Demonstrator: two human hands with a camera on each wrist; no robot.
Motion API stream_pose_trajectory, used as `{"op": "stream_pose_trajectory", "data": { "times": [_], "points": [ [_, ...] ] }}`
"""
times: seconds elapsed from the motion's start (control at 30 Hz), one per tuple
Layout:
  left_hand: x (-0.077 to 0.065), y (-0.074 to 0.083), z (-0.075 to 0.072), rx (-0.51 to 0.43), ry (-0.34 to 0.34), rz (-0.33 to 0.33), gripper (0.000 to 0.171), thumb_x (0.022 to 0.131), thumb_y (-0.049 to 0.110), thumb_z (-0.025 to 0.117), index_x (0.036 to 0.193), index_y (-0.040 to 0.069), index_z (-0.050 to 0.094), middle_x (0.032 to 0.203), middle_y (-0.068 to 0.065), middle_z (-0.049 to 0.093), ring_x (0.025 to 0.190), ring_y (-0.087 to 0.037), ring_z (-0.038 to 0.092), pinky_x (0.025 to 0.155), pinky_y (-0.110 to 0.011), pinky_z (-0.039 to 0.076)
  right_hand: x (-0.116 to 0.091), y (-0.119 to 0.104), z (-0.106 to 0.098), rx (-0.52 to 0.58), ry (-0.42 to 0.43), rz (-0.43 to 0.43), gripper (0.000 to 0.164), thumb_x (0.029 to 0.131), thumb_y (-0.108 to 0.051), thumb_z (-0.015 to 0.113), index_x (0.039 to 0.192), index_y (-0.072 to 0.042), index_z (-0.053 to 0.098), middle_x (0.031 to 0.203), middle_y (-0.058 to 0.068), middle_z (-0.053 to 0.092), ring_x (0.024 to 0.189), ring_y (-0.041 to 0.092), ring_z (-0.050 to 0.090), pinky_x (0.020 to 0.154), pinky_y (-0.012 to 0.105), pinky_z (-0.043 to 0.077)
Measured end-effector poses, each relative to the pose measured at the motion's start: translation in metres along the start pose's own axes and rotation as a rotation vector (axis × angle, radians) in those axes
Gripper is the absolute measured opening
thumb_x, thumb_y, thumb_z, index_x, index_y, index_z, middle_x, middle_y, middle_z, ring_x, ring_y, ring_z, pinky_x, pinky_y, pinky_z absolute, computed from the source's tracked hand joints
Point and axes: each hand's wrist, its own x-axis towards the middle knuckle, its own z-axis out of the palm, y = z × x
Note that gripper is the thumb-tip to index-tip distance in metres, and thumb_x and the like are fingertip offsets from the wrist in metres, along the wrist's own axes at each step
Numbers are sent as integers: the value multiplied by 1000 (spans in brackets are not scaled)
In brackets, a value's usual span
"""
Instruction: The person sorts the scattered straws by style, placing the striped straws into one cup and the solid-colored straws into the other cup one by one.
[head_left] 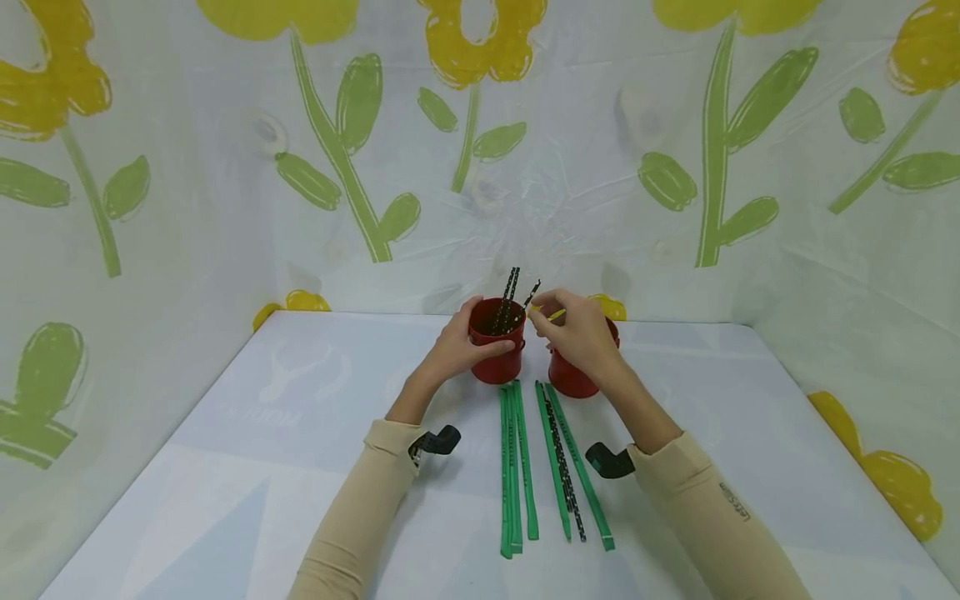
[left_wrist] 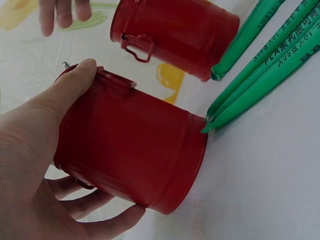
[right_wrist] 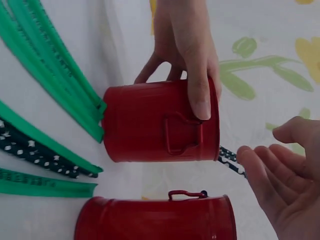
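Note:
My left hand (head_left: 457, 342) grips a red metal bucket (head_left: 498, 368) with small side handles, thumb on the near side below the rim. Black straws with white dots (head_left: 506, 302) stand in it, and another dotted straw (head_left: 533, 291) leans out over its right rim. Beside that leaning straw is my right hand (head_left: 581, 333). In the right wrist view its fingers (right_wrist: 265, 172) are loosely bent, with the thumb apart from them and the dotted straws (right_wrist: 231, 159) passing behind the index finger. A second red bucket (head_left: 572, 380) stands to the right, partly hidden by the right hand.
In front of the buckets lie several green wrapped straws (head_left: 514, 467) on the left. To their right, a dotted black straw (head_left: 564, 458) lies between green ones (head_left: 585, 467). The white table (head_left: 247, 417) ends at a flower-printed sheet (head_left: 555, 208) behind the buckets.

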Motion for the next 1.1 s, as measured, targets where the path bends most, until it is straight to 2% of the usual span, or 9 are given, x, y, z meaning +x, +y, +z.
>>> {"op": "stream_pose_trajectory", "data": {
  "times": [0.13,0.27,0.57,0.7,0.93,1.1],
  "points": [
    [1,-1,0,8,3,-8,94,67,58,69,141,33,16,137,6,40,123,-13,41,94,-39,47,-16,4,1,-84,-52,4,30,86,-33,60,109,-14,61,82,0,67,67,12,61,59,23,54],
    [1,-1,1,19,6,-11,95,67,59,69,141,34,16,138,7,39,124,-13,41,94,-39,47,-31,6,2,-148,-96,29,28,84,-33,63,105,-15,63,85,1,69,73,13,61,64,26,56],
    [1,-1,2,18,15,-12,96,66,58,69,141,32,17,138,5,40,125,-15,40,94,-41,47,-56,18,8,-169,-224,100,29,81,-31,67,104,-14,64,80,0,67,57,8,58,55,18,52],
    [1,-1,3,17,16,-16,96,66,58,70,142,31,17,138,4,39,126,-16,40,95,-43,46,-62,24,12,-175,-279,140,28,80,-26,67,103,-10,65,77,1,67,55,10,58,53,18,51],
    [0,-2,2,12,21,-33,99,65,60,70,143,29,16,138,5,39,126,-16,39,95,-42,46,-66,34,19,-163,-409,289,29,79,-21,68,105,-7,66,73,4,64,50,14,58,50,20,51],
    [0,-2,1,15,9,-35,100,65,60,69,143,28,15,139,6,38,126,-15,38,94,-41,47,-68,38,24,-180,-459,353,30,77,-19,69,105,-7,66,76,6,65,47,15,57,51,21,50]
  ]
}}
